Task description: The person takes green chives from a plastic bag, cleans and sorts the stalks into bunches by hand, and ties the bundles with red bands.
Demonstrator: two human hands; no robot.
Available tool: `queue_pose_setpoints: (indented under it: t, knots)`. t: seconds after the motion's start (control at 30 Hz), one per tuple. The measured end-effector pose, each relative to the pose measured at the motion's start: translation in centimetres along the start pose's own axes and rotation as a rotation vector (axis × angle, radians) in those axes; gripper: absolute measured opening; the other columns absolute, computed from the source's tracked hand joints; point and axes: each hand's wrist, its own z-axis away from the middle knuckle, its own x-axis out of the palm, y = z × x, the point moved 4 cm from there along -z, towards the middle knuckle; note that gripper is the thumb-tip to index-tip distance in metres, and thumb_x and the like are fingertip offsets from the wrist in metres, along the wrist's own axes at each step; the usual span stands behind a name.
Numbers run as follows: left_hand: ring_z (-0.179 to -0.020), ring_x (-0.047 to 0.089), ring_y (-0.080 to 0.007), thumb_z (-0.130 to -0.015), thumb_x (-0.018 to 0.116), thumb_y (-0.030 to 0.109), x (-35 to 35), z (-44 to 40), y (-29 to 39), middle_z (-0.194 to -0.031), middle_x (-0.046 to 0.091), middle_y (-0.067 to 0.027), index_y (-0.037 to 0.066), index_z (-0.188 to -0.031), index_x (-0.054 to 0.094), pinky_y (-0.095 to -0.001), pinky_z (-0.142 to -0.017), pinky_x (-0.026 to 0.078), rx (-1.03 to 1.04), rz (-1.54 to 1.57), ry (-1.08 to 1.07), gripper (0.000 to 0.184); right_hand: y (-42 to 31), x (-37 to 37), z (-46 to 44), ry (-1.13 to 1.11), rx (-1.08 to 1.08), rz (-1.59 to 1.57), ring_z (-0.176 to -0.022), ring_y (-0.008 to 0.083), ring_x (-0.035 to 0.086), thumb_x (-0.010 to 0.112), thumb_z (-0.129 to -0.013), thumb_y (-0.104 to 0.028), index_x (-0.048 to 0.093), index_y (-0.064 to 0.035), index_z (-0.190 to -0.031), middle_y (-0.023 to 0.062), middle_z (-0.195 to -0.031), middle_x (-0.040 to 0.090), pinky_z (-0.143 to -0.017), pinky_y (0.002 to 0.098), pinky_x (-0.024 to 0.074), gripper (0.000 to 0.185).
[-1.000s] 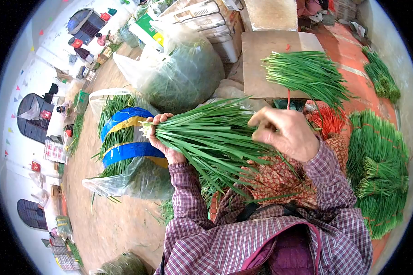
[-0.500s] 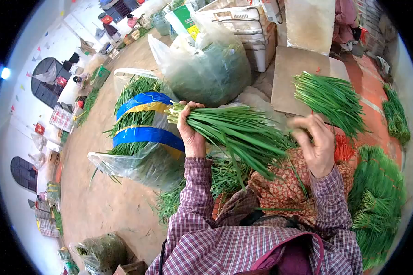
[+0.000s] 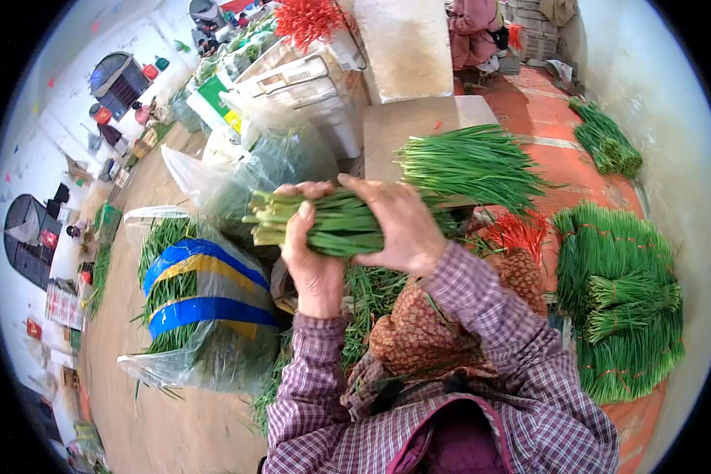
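In front of my chest I hold a bunch of garlic chives (image 3: 336, 225), its pale cut ends to the left. My left hand (image 3: 312, 265) is closed round it near these ends, thumb on the near side. My right hand (image 3: 407, 225) grips the same bunch further right, thumb and fingers wrapped over the leaves. Beyond my right hand, a loose pile of chives (image 3: 470, 162) lies on a cardboard sheet (image 3: 383, 142). A tuft of red ties (image 3: 521, 233) sits at the edge of the flowered cloth (image 3: 426, 336) on my lap.
On the right, several tied bunches of chives (image 3: 624, 300) are stacked on the orange floor covering (image 3: 541, 118). A blue-and-yellow striped plastic bag (image 3: 205, 296) full of greens stands at the left. White crates (image 3: 308, 91) and a pale upright board (image 3: 403, 51) are behind.
My right hand has moved left from beside the leaves and closed on the bunch. The bunch now lies more level. The whole view has shifted right.
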Motion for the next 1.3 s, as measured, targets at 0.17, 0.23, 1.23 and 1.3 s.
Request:
queue_pose_setpoints:
  t: [0.17,0.23,1.23,1.3]
  knots:
    - [-0.111,0.054,-0.0269,-0.084,0.062,0.013,4.3,-2.0,-7.7,-0.113,0.06,-0.0093,0.01,-0.118,0.051,-0.0426,-0.101,0.04,-0.143,0.162,-0.081,0.036,3.0,-9.9,0.6,0.191,-0.119,0.331,-0.086,0.0265,0.064,0.081,-0.059,-0.03,0.052,-0.0134,-0.125,0.0079,-0.097,0.065,-0.078,0.0387,0.0508,0.074]
    - [-0.113,0.054,-0.0279,-0.085,0.064,0.018,5.9,-3.7,-11.1,-0.118,0.059,-0.0115,0.008,-0.119,0.053,-0.043,-0.102,0.04,-0.207,0.258,-0.127,0.037,5.8,-12.5,0.2,0.185,-0.106,0.503,-0.074,0.0223,0.063,0.079,-0.063,-0.04,0.051,-0.0212,-0.126,0.0034,-0.088,0.064,-0.069,0.0364,0.0511,0.072]
    - [-0.124,0.044,-0.0316,-0.073,0.063,0.005,-13.4,-7.4,-16.5,-0.121,0.056,-0.013,0.004,-0.117,0.056,-0.0452,-0.105,0.032,0.356,-1.438,-0.377,0.044,32.4,-0.8,0.5,-0.173,0.218,0.802,-0.12,0.0225,0.046,0.039,-0.098,-0.037,0.044,-0.0209,-0.135,0.0061,-0.127,0.052,-0.108,0.0479,0.0221,0.041]
    - [-0.108,0.057,-0.0284,-0.075,0.057,-0.003,-21.9,-3.2,-11.8,-0.111,0.062,-0.014,0.002,-0.109,0.061,-0.0365,-0.093,0.045,0.151,-1.504,-0.021,0.035,28.8,-1.6,-0.6,-0.154,0.153,0.84,-0.119,0.0245,0.047,0.042,-0.097,-0.035,0.047,-0.0158,-0.132,0.0082,-0.125,0.053,-0.106,0.0454,0.0277,0.041]
